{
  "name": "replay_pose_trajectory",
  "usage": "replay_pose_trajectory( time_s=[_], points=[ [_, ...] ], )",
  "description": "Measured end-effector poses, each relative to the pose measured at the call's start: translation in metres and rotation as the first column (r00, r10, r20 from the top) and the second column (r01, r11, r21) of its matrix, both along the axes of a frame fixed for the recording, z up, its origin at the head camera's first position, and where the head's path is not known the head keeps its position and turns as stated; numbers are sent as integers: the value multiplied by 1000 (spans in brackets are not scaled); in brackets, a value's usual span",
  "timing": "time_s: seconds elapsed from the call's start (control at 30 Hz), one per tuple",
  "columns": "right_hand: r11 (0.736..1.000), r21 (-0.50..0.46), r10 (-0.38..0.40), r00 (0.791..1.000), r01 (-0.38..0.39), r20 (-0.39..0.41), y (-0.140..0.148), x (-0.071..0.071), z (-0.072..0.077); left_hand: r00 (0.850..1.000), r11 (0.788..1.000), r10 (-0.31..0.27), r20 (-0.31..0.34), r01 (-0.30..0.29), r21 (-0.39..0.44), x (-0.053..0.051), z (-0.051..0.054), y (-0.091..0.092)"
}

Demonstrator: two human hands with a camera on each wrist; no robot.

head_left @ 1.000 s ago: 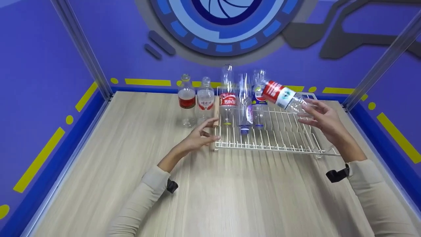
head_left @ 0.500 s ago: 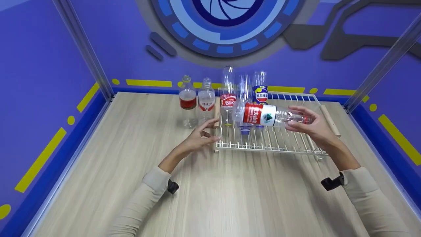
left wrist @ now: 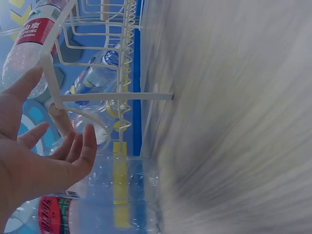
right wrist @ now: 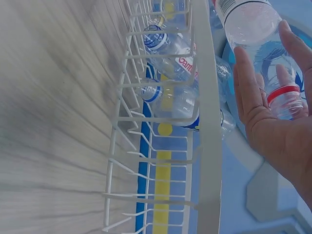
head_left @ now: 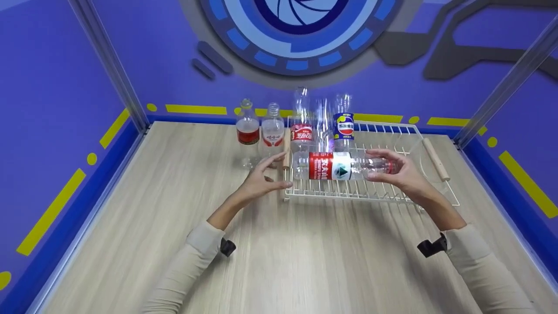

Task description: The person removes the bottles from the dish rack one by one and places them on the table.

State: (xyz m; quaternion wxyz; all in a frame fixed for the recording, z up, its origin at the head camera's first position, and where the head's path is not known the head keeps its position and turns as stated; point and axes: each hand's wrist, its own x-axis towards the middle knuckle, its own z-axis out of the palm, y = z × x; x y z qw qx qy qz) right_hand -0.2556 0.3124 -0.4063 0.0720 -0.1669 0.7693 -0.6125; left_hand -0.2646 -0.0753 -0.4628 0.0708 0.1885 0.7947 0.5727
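My right hand (head_left: 403, 174) grips a clear plastic bottle (head_left: 338, 165) around its neck end. The bottle has a red and white label and lies sideways above the front of a white wire dish rack (head_left: 348, 196). In the right wrist view, the fingers surround the neck near its red ring. My left hand (head_left: 257, 181) is at the rack's left side, its thumb on the front corner and its fingers beside the wooden handle (head_left: 287, 150). Inside the rack, a cola bottle (head_left: 301, 133), a clear bottle (head_left: 323, 131) and a blue-labelled bottle (head_left: 344, 126) stand neck down.
Left of the rack, a red-labelled bottle (head_left: 248, 137) and a white-and-red-labelled bottle (head_left: 273, 133) stand upright on the wooden table (head_left: 279, 261). Another wooden handle (head_left: 436, 159) is on the rack's right side. Blue panels (head_left: 165, 61) enclose the back and sides.
My right hand has brought the bottle left and down, from a tilt over the rack's right part to nearly level at its front. My left hand has stayed at the rack.
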Motion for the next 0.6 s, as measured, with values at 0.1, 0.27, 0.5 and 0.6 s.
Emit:
replay_pose_trajectory(
  time_s=[0.1, 0.27, 0.5, 0.6],
  points=[
    [1000, 8, 18, 1000, -18, -5, -2, 2, -1, 997, 996, 2, -78, -9, -84, 6, 6, 3],
    [999, 9, 45, 999, -45, -1, -8, 6, -1, 970, 983, -70, -233, 27, -183, 15, 16, 9],
    [995, 7, 96, 995, -96, -34, -13, 10, -1, 950, 976, -164, -266, 117, -183, 23, 25, 14],
    [994, 17, 113, 992, -112, -56, -14, 11, -1, 953, 975, -173, -249, 131, -177, 25, 28, 15]
  ],
)
